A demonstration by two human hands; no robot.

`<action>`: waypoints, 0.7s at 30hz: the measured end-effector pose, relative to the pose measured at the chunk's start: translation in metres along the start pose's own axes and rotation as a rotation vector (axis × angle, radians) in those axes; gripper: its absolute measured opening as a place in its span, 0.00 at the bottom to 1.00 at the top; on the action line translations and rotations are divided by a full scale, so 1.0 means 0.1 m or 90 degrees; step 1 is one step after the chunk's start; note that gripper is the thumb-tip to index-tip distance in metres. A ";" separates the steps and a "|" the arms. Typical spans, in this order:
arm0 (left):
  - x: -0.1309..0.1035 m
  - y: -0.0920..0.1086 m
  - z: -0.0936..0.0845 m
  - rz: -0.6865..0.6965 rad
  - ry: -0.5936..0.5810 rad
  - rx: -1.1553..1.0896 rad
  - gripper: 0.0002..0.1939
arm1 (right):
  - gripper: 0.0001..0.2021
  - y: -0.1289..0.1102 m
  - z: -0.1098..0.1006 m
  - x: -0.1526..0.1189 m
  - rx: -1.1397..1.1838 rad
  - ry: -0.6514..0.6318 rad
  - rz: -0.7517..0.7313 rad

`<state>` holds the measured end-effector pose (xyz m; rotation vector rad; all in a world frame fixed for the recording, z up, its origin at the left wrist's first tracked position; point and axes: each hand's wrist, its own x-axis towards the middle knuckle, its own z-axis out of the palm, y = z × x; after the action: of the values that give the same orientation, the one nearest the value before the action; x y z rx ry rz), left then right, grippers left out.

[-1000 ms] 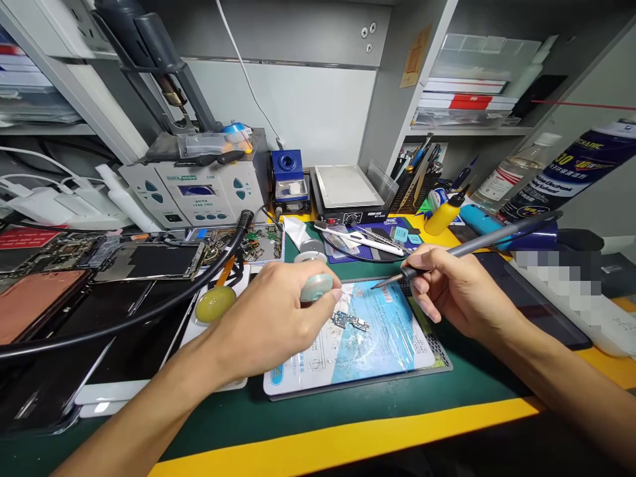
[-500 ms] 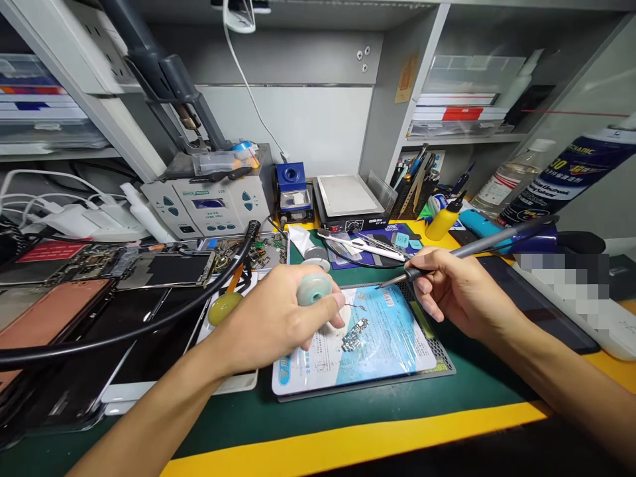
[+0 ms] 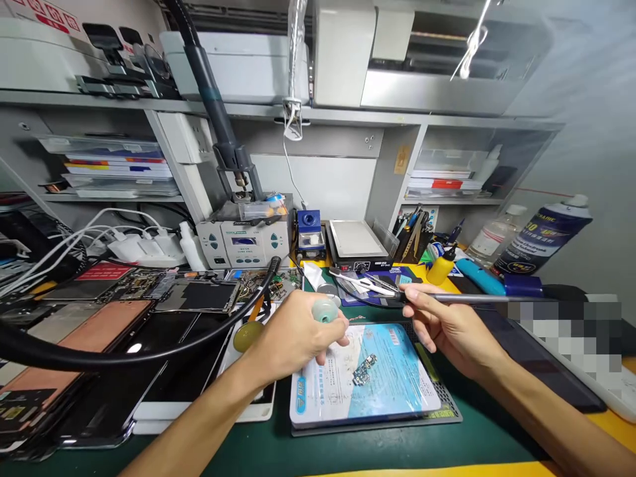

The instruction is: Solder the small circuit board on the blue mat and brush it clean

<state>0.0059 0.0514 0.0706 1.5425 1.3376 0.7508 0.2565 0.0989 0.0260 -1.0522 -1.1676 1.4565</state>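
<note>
At the far left, a pink phone panel [image 3: 99,338] lies near a black hose [image 3: 149,361]; the view has tipped upward, so far more of the shelf [image 3: 119,103] shows than a second ago. Further right, the left hand [image 3: 298,334] stays wrapped round a pale green spool [image 3: 325,310], thumb and fingers closed on it; the spool's hole now faces more toward the viewer, as it did half a second ago; whether wire runs out of it I cannot tell. Next comes the small circuit board [image 3: 365,371], resting on the blue-and-white packet [image 3: 407,394]; it lies turned from its angle a second ago, its far end now pointing up and to the right; neither hand touches it, so it appears to sit loose and free to swivel. At the right, the right hand [image 3: 444,324] keeps its thumb and forefinger pinched on the dark grip of a grey pen-like tool [image 3: 477,298], the other fingers loosely curled below; the tool has levelled out, and its tip, hard to pick out against the white-handled tools [image 3: 365,283], points past the packet's far edge; that leaves it well apart from the board, so contact work seems paused.
</note>
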 end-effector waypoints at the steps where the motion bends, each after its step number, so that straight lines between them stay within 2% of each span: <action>1: -0.01 0.01 0.00 0.012 0.011 -0.003 0.12 | 0.17 0.00 0.01 0.00 -0.008 -0.001 -0.009; 5: -0.03 0.01 0.01 0.052 0.062 -0.022 0.10 | 0.19 -0.04 0.10 -0.02 -0.047 -0.003 -0.055; 13: -0.07 -0.01 0.08 0.113 0.162 -0.044 0.12 | 0.19 -0.34 0.45 -0.18 -0.125 -0.043 -0.148; 17: -0.08 -0.02 0.12 0.131 0.192 -0.046 0.12 | 0.15 -0.28 0.51 -0.19 -0.130 -0.075 -0.194; 21: -0.08 -0.02 0.16 0.127 0.188 -0.040 0.12 | 0.15 -0.17 0.49 -0.19 -0.132 -0.090 -0.186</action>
<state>0.0179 0.0400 0.0640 1.5746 1.3675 1.1722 0.2143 0.0735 0.0519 -0.8826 -1.5312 1.2130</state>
